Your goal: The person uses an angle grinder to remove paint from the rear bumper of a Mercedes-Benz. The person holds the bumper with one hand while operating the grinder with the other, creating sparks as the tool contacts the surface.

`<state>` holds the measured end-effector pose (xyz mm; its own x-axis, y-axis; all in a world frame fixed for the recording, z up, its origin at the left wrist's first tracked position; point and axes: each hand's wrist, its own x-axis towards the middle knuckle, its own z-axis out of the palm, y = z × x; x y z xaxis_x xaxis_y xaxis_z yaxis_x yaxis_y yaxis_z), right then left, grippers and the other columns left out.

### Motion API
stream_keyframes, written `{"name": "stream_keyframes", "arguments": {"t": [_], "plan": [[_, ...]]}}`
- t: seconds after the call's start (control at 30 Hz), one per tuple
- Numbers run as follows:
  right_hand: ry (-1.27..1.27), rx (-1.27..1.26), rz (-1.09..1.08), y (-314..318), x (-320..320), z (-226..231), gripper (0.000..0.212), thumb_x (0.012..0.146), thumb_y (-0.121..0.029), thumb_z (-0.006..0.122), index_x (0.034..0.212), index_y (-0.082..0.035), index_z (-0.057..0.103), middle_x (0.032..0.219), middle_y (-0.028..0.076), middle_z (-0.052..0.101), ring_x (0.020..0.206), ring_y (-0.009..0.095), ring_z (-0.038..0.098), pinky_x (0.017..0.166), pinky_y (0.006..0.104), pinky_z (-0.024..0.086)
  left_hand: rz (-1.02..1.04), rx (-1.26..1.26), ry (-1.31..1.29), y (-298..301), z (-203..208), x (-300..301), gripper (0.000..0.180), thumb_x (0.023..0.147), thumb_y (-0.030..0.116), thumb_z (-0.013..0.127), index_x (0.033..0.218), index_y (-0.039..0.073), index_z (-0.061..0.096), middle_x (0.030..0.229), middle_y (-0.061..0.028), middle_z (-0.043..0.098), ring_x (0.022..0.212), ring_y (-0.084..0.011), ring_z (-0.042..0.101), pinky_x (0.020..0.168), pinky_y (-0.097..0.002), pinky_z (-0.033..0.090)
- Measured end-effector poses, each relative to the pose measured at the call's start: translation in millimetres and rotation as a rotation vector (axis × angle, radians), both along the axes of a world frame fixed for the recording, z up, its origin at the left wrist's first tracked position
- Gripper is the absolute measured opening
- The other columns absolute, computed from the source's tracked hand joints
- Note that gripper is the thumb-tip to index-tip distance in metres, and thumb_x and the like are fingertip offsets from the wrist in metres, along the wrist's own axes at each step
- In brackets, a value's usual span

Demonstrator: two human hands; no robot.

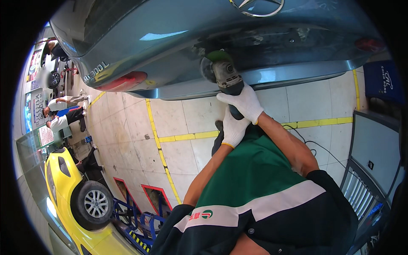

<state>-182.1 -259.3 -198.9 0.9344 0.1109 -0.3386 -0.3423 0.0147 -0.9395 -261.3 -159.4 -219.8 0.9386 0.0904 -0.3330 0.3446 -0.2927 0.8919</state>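
Both my hands wear white knit gloves and hold one angle grinder point(228, 75), dark and worn, with a green disc at its head. Closed around its body just behind the head is my right hand point(244, 103). Below it, my left hand point(234, 130) grips the rear end of the tool; some of its fingers are hidden. The grinder's head is up at the rear of a blue-grey car point(178, 57), beside a dark, scuffed stretch of the panel. Whether the disc touches the panel, I cannot tell.
A cable point(319, 146) runs along the tiled floor to a grey cabinet point(374, 146) on the right. Yellow lines point(191, 136) cross the tiles. At left stand a yellow car point(63, 170), a blue metal frame point(151, 223) and people point(63, 121). A blue box point(382, 80) lies far right.
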Motion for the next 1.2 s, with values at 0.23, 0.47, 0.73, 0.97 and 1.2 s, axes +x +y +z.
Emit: {"name": "stream_keyframes", "arguments": {"t": [0.23, 0.47, 0.73, 0.97, 1.2], "plan": [[-0.018, -0.067, -0.004, 4.4, -7.9, 2.1, 0.074, 0.072, -0.041, 0.089, 0.123, 0.005, 0.062, 0.114, 0.018, 0.072, 0.106, 0.029, 0.070, 0.094, 0.0367, 0.053, -0.030, 0.057, 0.060, 9.3, -1.1, -5.7, 0.083, 0.075, 0.036, 0.086, 0.140, 0.001, 0.047, 0.125, -0.0229, 0.067, 0.119, -0.0374, 0.065, 0.099, -0.0432, 0.051], [0.103, 0.102, -0.083, 18.5, -35.5, 5.6, 0.057, 0.077, -0.026, 0.089, 0.119, 0.005, 0.066, 0.114, 0.012, 0.073, 0.104, 0.017, 0.067, 0.094, 0.0323, 0.053, -0.202, 0.167, 0.101, 45.8, 4.5, -12.5, 0.091, 0.074, 0.038, 0.087, 0.145, 0.002, 0.043, 0.126, -0.0262, 0.066, 0.120, -0.0411, 0.064, 0.098, -0.0452, 0.052], [0.050, 0.189, -0.347, 58.5, -50.2, 4.4, 0.052, 0.076, -0.022, 0.087, 0.116, 0.003, 0.066, 0.109, 0.010, 0.072, 0.102, 0.018, 0.067, 0.093, 0.0329, 0.053, -0.358, 0.288, 0.108, 85.6, 20.3, 1.1, 0.087, 0.075, 0.036, 0.087, 0.143, 0.003, 0.044, 0.118, -0.0256, 0.070, 0.113, -0.0418, 0.068, 0.094, -0.0449, 0.054], [-0.049, 0.184, -0.559, 111.2, -43.7, -1.5, 0.058, 0.074, -0.022, 0.089, 0.119, 0.004, 0.064, 0.112, 0.011, 0.072, 0.102, 0.019, 0.067, 0.094, 0.0344, 0.053, -0.557, 0.343, 0.099, 138.4, 32.7, 34.0, 0.088, 0.075, 0.033, 0.088, 0.144, 0.002, 0.043, 0.117, -0.0250, 0.071, 0.113, -0.0409, 0.068, 0.095, -0.0439, 0.054], [-0.096, 0.212, -0.634, 132.5, -51.3, 5.6, 0.064, 0.074, -0.023, 0.089, 0.125, 0.004, 0.062, 0.116, 0.013, 0.072, 0.106, 0.020, 0.067, 0.098, 0.0348, 0.051, -0.684, 0.086, 0.062, 166.2, 21.5, 41.6, 0.086, 0.073, 0.029, 0.090, 0.142, 0.000, 0.047, 0.127, -0.0170, 0.068, 0.119, -0.0278, 0.065, 0.102, -0.0382, 0.050]]}}
